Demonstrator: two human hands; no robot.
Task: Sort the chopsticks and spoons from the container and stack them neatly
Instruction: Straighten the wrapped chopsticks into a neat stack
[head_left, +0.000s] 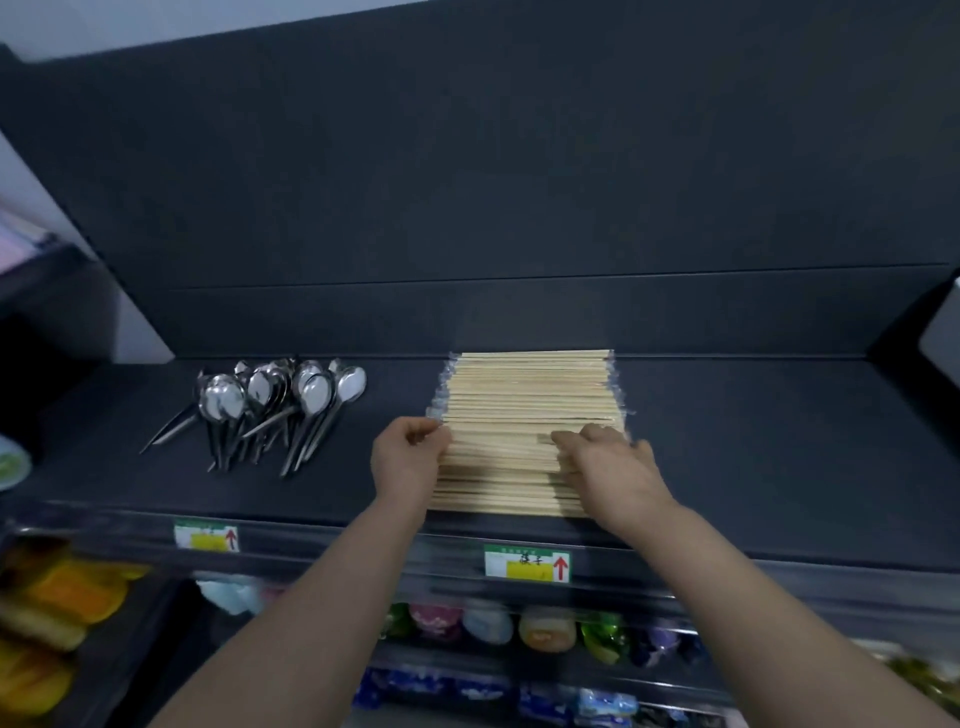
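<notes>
Dark shelf: left hand grips chopsticks, right hand rests atop.

Both bare forearms reach in from the lower edge, the left forearm from 7 o'clock and the right forearm from 5 o'clock, converging toward 12. The left hand is knuckles up with fingers curled under; whether they pinch anything cannot be told. At its 3 o'clock, apart, the right hand lies palm down, fingers fairly straight, pointing toward 10 o'clock.
</notes>
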